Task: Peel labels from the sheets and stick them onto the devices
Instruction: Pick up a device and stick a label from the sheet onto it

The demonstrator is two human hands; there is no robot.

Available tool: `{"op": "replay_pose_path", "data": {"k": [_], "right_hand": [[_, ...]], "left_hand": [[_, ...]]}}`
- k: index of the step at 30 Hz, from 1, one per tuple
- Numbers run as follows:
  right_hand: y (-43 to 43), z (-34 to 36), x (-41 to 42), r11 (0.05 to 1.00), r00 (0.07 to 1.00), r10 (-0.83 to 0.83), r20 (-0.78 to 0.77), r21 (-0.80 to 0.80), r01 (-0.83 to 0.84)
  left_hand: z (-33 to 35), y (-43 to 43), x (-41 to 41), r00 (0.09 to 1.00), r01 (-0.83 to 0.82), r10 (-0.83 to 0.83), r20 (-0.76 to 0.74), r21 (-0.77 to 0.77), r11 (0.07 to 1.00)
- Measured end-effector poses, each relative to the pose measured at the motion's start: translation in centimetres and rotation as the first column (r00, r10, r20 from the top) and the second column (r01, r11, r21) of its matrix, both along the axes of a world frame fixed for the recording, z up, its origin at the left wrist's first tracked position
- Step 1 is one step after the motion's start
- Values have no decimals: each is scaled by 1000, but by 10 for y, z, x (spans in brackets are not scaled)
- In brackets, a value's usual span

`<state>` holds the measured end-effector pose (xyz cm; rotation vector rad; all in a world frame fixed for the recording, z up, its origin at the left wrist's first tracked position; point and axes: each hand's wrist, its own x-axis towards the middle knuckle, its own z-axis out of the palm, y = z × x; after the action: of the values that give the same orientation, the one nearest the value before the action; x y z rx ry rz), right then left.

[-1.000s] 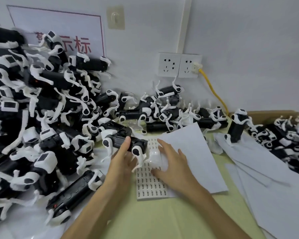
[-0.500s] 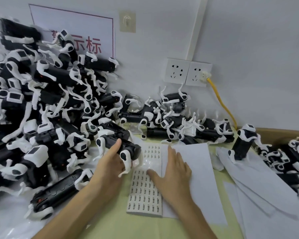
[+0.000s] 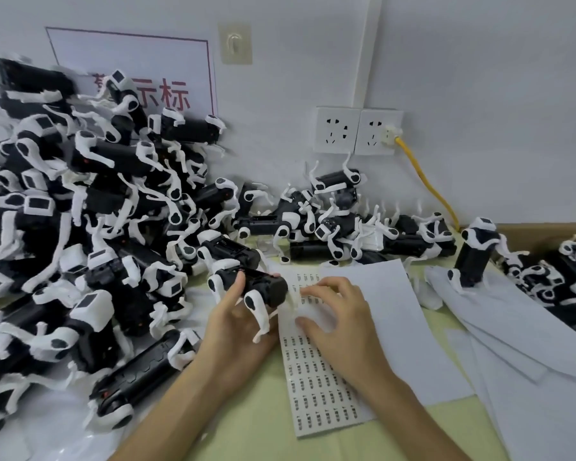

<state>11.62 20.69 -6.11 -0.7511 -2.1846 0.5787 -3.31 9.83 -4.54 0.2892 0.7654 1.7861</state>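
The table (image 3: pixel 246 427) has a yellow-green surface and stands against a white wall.

1. Left hand (image 3: pixel 236 322): grasps one black-and-white device (image 3: pixel 263 287). The thumb lies on the top of the black body and the fingers curl under it. The device is held just above the surface, near the middle of the table, touching the left edge of the label sheet (image 3: pixel 320 380).
2. Right hand (image 3: pixel 338 324): positioned over the upper half of the label sheet. The fingers (image 3: pixel 316 287) are bent, with the tips down on the sheet. This area is blurred, so it cannot be told whether a label is pinched between thumb and fingers.
3. Label sheet: lies flat, running from mid-table towards the front edge. It carries rows of small dark printed labels.
4. Blank sheet (image 3: pixel 386 321): white, partly covers the right side of the label sheet.
5. More white sheets (image 3: pixel 529 367): overlapping, spread towards the right edge.
6. Device pile (image 3: pixel 80 211): fills the left side of the table and rises against the wall.
7. Smaller device group (image 3: pixel 340 224): lies along the back edge.
8. Single device (image 3: pixel 474 257): stands upright near the back right corner, just beside a cardboard box (image 3: pixel 542 231) that holds further devices.
9. Wall: double socket (image 3: pixel 356 131) with a yellow cable (image 3: pixel 426 184) plugged in, and a sign (image 3: pixel 140 61) with red characters, partly hidden behind the pile
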Motion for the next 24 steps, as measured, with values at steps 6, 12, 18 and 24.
{"op": "replay_pose_path", "data": {"k": [6, 12, 18, 24], "right_hand": [[-1, 3, 2, 989, 997, 15, -80, 148, -3], [-2, 9, 7, 998, 989, 16, -150, 67, -6], [-2, 11, 9, 1000, 966, 29, -258, 14, -26], [0, 7, 11, 998, 960, 62, -273, 41, -53]], "left_hand": [[2, -1, 4, 998, 42, -42, 53, 14, 999], [1, -1, 5, 993, 103, -106, 61, 56, 993], [2, -3, 7, 990, 144, -144, -8, 23, 989], [2, -6, 10, 980, 188, -183, -78, 78, 979]]}}
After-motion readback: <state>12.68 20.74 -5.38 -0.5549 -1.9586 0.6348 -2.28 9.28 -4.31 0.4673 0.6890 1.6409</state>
